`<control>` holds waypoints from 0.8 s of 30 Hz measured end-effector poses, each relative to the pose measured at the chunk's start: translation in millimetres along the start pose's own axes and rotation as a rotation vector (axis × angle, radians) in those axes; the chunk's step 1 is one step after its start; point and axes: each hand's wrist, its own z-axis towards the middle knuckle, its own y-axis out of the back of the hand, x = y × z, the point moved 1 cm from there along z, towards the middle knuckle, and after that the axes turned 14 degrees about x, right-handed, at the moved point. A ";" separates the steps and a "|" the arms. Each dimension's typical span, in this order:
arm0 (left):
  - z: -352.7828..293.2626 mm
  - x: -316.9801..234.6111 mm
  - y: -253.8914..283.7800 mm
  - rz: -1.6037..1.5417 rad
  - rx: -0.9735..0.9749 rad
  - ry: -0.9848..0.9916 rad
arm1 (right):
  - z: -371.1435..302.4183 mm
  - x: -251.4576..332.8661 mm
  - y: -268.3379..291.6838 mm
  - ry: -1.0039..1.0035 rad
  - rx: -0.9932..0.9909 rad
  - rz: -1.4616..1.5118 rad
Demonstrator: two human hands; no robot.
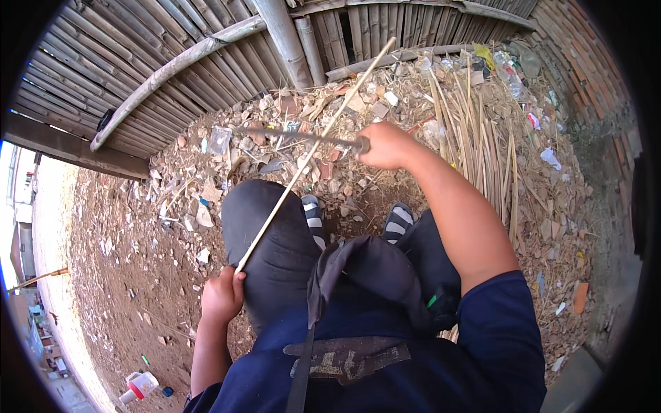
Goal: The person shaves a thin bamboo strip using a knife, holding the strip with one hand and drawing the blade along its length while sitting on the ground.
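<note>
One worn print [351, 359] on navy shirt [499, 330], illegible. Pale stick [285, 195] slants over left knee [251, 217], long axis lower left to upper right, far tip pointing toward slatted wall [206, 55]. Left hand [222, 296] pinches its near end; right hand [384, 146] fingers wrap knife [336, 140] handle, blade leftward across stick, contact unclear.

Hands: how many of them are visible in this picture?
2: the left hand at lower left, gripping the stick; the right hand above centre, holding the knife.
</note>
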 end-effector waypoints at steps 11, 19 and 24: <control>-1.1 0.3 4.1 0.052 -0.014 0.000 | -13.3 17.0 0.1 0.011 -0.010 -0.093; -2.2 -8.3 15.3 0.086 0.008 0.030 | -17.8 -6.2 18.0 -0.049 -0.081 -0.024; 3.9 -2.1 2.4 0.101 -0.031 0.022 | -5.5 -6.6 4.2 -0.056 0.015 0.021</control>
